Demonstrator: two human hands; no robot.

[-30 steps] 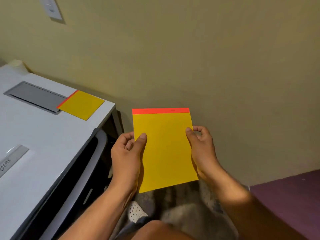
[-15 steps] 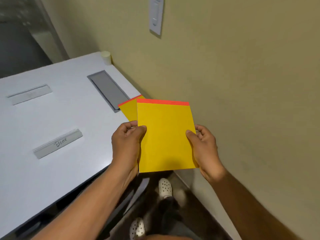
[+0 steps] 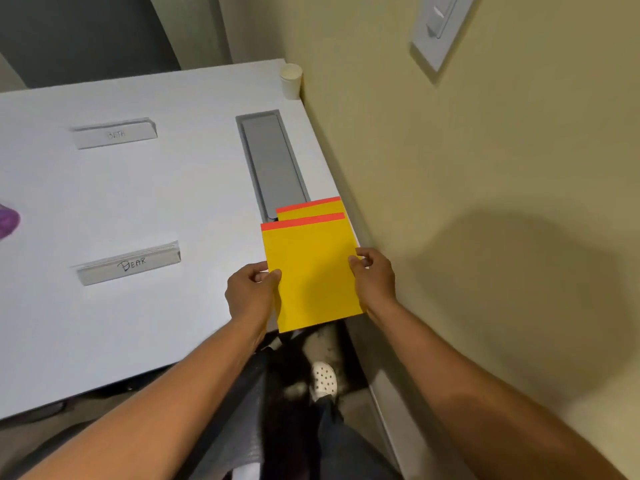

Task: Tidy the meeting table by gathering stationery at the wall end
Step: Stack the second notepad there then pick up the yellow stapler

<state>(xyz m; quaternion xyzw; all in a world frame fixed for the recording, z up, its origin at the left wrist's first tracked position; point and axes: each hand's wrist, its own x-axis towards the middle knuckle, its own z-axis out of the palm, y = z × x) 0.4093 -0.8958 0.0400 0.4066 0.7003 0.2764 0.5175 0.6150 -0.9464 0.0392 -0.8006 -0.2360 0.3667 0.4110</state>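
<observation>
I hold a yellow notepad (image 3: pixel 311 271) with an orange-red top strip in both hands, over the near corner of the white table (image 3: pixel 138 209) beside the wall. My left hand (image 3: pixel 251 296) grips its left edge and my right hand (image 3: pixel 372 277) grips its right edge. A second yellow notepad (image 3: pixel 311 208) lies on the table just beyond; the held pad covers most of it, leaving only its top showing.
A grey cable hatch (image 3: pixel 272 161) is set into the table along the wall. Two name plates, "BEAR" (image 3: pixel 130 266) and "BETH" (image 3: pixel 114 133), lie further left. A paper cup (image 3: pixel 291 80) stands at the far corner. A purple object (image 3: pixel 7 221) shows at the left edge.
My view has swung left over the table. Both hands have carried the notepad from the floor side to over the table corner, onto the notepad lying there.
</observation>
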